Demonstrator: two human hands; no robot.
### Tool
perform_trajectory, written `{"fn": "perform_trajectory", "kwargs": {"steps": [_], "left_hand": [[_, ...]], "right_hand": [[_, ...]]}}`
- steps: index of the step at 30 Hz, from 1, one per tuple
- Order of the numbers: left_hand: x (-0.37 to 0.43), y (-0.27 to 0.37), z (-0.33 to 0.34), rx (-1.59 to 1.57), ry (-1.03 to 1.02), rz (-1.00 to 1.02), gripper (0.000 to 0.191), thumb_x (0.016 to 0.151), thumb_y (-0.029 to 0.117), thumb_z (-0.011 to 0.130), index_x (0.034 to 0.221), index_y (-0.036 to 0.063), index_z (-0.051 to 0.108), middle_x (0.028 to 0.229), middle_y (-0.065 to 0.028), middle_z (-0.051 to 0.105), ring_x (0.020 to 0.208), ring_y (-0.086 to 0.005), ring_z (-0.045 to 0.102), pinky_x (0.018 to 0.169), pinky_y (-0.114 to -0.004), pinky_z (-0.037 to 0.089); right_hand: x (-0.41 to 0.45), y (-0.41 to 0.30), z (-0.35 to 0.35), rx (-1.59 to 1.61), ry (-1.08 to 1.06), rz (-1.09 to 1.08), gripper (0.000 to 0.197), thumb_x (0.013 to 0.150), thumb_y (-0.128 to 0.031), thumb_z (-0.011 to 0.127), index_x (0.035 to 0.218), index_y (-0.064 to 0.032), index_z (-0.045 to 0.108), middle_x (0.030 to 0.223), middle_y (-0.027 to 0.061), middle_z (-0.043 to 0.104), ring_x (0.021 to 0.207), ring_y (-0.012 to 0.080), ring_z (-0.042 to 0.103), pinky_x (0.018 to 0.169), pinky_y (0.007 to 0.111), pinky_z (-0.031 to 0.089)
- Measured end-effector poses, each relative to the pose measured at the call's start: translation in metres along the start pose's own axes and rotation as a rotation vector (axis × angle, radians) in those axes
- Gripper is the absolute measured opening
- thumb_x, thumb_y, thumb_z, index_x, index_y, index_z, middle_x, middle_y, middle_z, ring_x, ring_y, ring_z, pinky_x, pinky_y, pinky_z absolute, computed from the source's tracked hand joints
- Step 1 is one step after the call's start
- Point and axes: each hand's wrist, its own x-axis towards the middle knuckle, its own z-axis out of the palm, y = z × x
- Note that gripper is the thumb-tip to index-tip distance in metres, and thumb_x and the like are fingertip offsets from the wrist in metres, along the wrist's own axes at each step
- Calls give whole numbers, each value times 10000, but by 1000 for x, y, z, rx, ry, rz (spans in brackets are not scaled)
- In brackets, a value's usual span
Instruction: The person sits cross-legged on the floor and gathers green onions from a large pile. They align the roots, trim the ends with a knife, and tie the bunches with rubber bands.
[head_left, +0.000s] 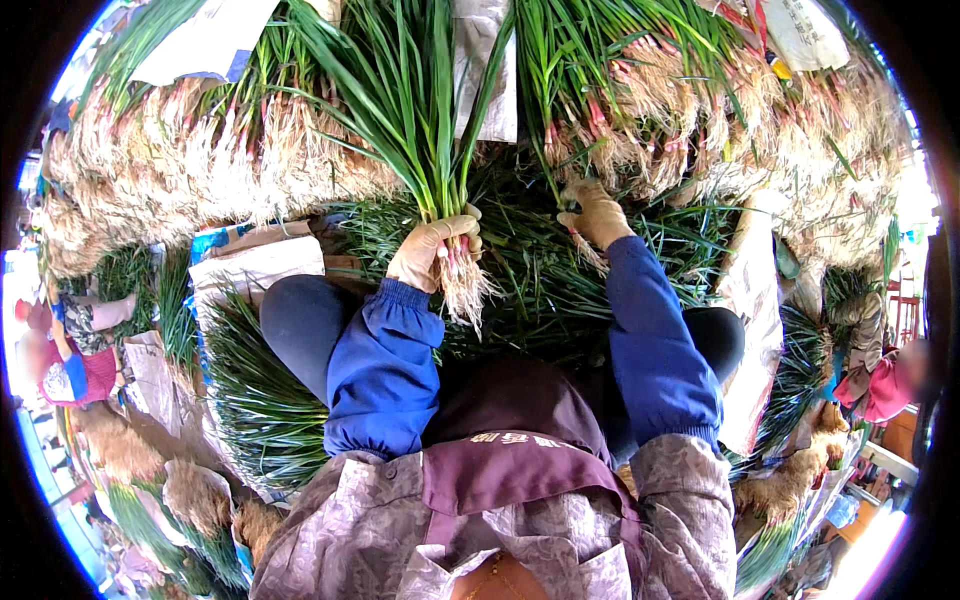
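Gloved, my left hand (436, 249) grips a bunch of green garlic plants (454, 271) just above the pinkish bulbs, with pale roots hanging down and long leaves pointing away from me. My right hand (595, 215), also gloved, is closed on a single green garlic plant (589, 251) whose roots hang below the fingers. It is beside the root ends of the right pile of green garlic (660, 120). Another pile of green garlic (225, 150) lies at the upper left, roots towards me. Loose green leaves (536, 277) cover the space between my knees.
Pale woven sacking (750, 330) stands right of my knee, and more sacking (259, 262) is at the left. Stacked green plants (259, 397) lie beside my left leg. Other people sit at the far left (82, 371) and far right (881, 382) among further bundles.
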Motion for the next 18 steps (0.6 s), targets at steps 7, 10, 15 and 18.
{"fn": "perform_trajectory", "kwargs": {"steps": [7,10,15,18], "left_hand": [[-10,-11,24,218,99,-6,252,782,142,757,997,58,655,920,-58,696,750,-152,662,595,-240,517],[-18,-22,44,214,-36,28,246,754,29,721,994,14,668,892,-29,688,738,-119,641,630,-242,512],[-16,-18,39,324,75,252,222,749,-102,594,957,-26,603,815,-100,642,702,-191,619,618,-324,522],[-27,-6,42,69,-198,216,210,768,-105,574,931,14,515,779,-135,610,731,-229,627,622,-346,533]], "right_hand": [[-36,-73,-49,752,-49,-343,260,930,-308,592,1013,-63,606,884,62,603,890,183,580,829,331,463],[-42,-110,-46,24,104,-412,201,871,-277,581,966,-102,604,864,102,648,830,326,622,808,433,483],[-30,-115,-20,-25,302,-156,167,813,-279,601,875,-132,649,792,92,656,750,285,638,681,377,524],[10,-58,-1,323,339,256,281,897,-377,559,935,-120,666,824,102,695,705,292,678,663,405,546]]}}
